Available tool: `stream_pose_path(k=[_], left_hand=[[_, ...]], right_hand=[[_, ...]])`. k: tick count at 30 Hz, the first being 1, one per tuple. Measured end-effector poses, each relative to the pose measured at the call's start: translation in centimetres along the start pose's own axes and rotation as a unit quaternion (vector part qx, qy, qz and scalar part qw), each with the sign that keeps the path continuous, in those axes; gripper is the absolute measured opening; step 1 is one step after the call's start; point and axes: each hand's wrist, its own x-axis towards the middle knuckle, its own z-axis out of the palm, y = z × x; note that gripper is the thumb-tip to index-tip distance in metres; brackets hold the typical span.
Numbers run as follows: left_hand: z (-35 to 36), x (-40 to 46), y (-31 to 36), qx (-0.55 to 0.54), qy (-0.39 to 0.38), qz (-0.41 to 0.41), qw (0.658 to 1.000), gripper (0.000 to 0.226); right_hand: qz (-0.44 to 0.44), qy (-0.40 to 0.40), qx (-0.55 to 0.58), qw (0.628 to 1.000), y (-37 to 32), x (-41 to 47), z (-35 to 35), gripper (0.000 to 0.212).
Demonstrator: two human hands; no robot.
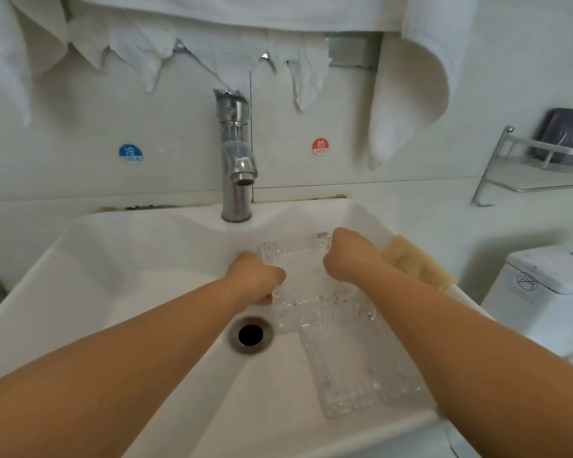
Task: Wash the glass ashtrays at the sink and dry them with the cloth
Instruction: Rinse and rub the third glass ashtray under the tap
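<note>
A clear square glass ashtray (306, 276) is held tilted above the white sink basin (113, 292), right of the drain. My left hand (257, 279) grips its left edge and my right hand (348, 256) grips its right edge. A second glass ashtray (361, 365) lies flat in the basin under my right forearm, partly hidden by it. A beige cloth (417, 262) sits on the sink's right rim, just behind my right hand. No water runs from the chrome tap (237, 160).
The open drain (251, 334) lies in the basin's middle. White towels (411, 94) hang above along the wall. A metal wall shelf (540, 166) with a dark item is at the right, and a white toilet tank (543, 285) stands below it.
</note>
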Motion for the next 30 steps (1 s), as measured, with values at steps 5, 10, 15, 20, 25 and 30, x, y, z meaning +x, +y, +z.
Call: stream_pose_path(k=[5, 10, 15, 20, 25, 30], left_hand=[[-3.9, -2.8, 0.9, -0.03, 0.013, -0.001, 0.999, 0.006], [-8.4, -5.2, 0.0, 0.001, 0.055, 0.048, 0.997, 0.009], [-10.6, -7.3, -1.7, 0.08, 0.129, 0.134, 0.979, 0.006], [-10.3, -8.4, -2.7, 0.082, 0.213, 0.223, 0.948, 0.014], [-10.0, -8.4, -3.4, 0.082, 0.255, 0.286, 0.92, 0.011], [-10.2, -8.3, -3.6, 0.053, 0.202, 0.224, 0.952, 0.016]], right_hand=[[-0.056, 0.044, 0.074, 0.995, -1.6, -1.3, -0.4, 0.005], [-0.143, 0.076, 0.143, 0.976, -4.8, -3.8, 0.2, 0.025], [-0.22, 0.103, 0.175, 0.954, -6.7, -5.8, 1.0, 0.012], [-0.262, 0.141, 0.183, 0.937, -6.9, -6.7, 1.3, 0.018], [-0.277, 0.166, 0.205, 0.924, -6.8, -7.1, 1.2, 0.018], [-0.257, 0.138, 0.217, 0.932, -6.6, -6.6, 1.4, 0.016]])
